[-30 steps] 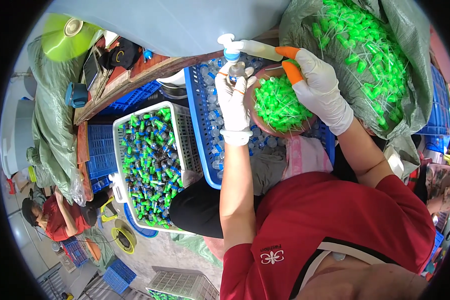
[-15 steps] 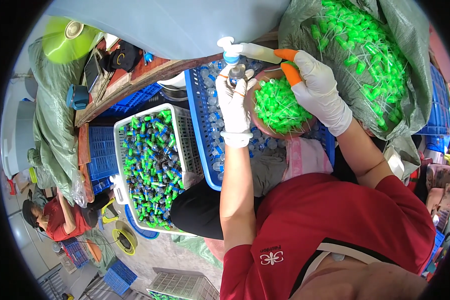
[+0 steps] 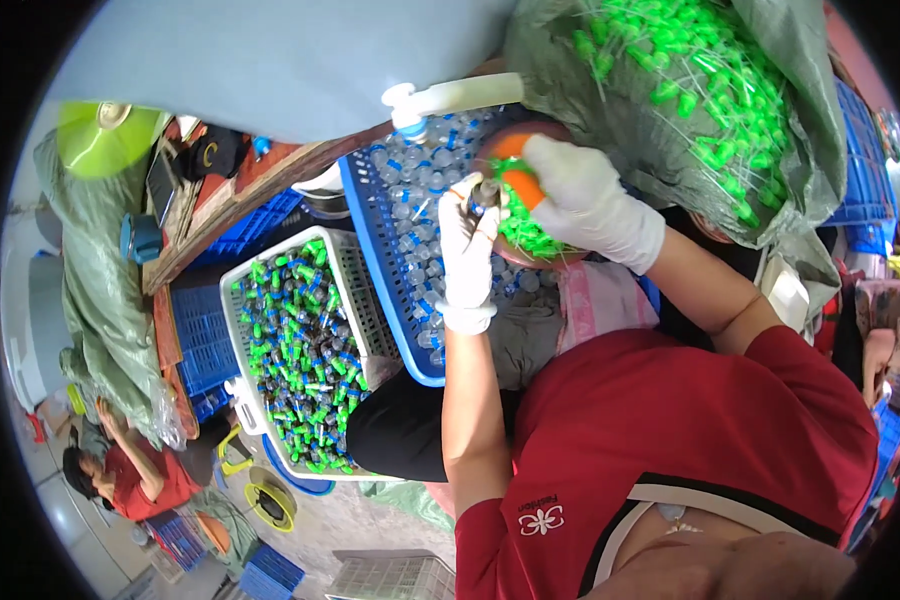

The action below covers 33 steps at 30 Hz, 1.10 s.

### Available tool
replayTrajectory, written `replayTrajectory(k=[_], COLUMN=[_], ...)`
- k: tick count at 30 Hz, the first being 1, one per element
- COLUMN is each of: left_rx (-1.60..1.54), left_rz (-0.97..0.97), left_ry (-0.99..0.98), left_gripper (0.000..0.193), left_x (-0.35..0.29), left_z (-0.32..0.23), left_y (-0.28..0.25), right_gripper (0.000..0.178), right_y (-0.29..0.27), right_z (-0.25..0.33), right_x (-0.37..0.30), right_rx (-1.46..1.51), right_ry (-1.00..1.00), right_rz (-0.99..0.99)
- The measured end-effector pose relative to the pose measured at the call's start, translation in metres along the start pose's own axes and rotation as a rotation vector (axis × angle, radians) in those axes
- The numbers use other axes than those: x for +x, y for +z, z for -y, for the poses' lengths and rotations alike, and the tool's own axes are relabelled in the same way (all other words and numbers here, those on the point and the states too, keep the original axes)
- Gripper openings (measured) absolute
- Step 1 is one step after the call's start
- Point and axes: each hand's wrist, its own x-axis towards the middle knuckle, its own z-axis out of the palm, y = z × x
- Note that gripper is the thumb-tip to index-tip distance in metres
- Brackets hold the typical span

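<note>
A small bottle with dark contents and a bit of blue point(image 3: 485, 194) stands between the gloved fingers of my left hand point(image 3: 467, 245), its top uncovered. My right hand point(image 3: 595, 200), white-gloved with orange covers on two fingers, reaches over a round reddish-brown bowl point(image 3: 560, 133). Those two fingers are apart, with green dropper caps point(image 3: 523, 236) on thin pale stems showing between and below them. Whether they touch a cap is hidden. Above my left hand, apart from it, sticks out a white tap point(image 3: 400, 100) with a blue nozzle.
Many clear empty bottles point(image 3: 420, 180) fill a blue basket point(image 3: 375, 260) under my hands. Left of it, a white basket point(image 3: 355, 270) holds filled, green-capped bottles. A green sack point(image 3: 540, 60) of caps stands at right. Another person point(image 3: 135, 470) sits far left.
My left hand has come down from the tap with the bottle. The right hand has left the tap and moved down and left over the bowl. The view has shifted slightly.
</note>
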Motion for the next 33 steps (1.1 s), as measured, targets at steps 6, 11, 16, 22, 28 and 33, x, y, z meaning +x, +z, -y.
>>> replayTrajectory(k=[6,11,16,22,28,33], left_rx=[-0.234,0.041,0.667,0.59,0.254,0.326], left_rz=[-0.016,-0.02,-0.01,0.013,0.077,0.106], left_ry=[-0.272,-0.193,0.11,0.015,-0.358,-0.231], left_gripper=[0.041,0.03,0.033,0.035,0.037,0.037], left_x=[-0.022,-0.032,-0.033,-0.046,-0.064,-0.085], left_z=[-0.002,0.006,0.019,0.02,0.027,0.039], left_y=[0.012,0.019,0.02,0.005,-0.01,-0.005], right_gripper=[0.036,0.029,0.024,0.026,0.025,0.027], right_y=[0.032,0.037,0.057,0.054,0.034,0.031], right_z=[-0.022,-0.017,-0.038,-0.053,-0.059,-0.051], right_x=[-0.023,-0.029,-0.046,-0.059,-0.071,-0.086], right_rx=[0.055,0.178,0.449,0.353,0.246,0.248], right_ry=[-0.118,0.14,0.476,0.227,-0.056,0.101], right_rz=[0.2,0.385,0.472,0.467,0.588,0.764])
